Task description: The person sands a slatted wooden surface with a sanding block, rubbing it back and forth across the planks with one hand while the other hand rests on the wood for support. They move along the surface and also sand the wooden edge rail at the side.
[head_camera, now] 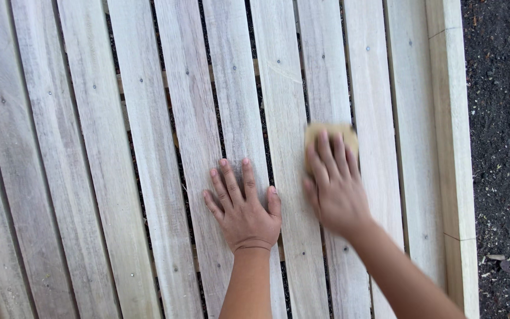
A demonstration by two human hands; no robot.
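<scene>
Head-camera footage is filled by two bare hands laid on a pale slatted wooden surface. The left hand (243,207) is spread flat, palm down, with the fingers extended and slightly fanned; nothing is grasped by it, and it is simply rested across two neighbouring wooden slats (231,88) near the middle of the view. The right hand (334,186) is pressed down just beside it, to the right, on a tan sanding pad (330,133), which is covered by the fingers so that only its far edge and corners are seen beyond the fingertips. The pad is held flat against a slat by the pressed fingers rather than clenched in a fist; this hand and the pad are blurred, so finer detail of the grip cannot be told. The two hands are kept close but apart, with a narrow gap between thumb and thumb. Both forearms are seen entering from the bottom edge. Around the hands, the boards are laid side by side, running away from the viewer, with thin dark gaps between them and small nail heads dotted along them. The slats are bounded on the right by a thicker frame board (450,147). Beyond that board, dark ground (503,147) scattered with small stones and bits of debris is seen.
</scene>
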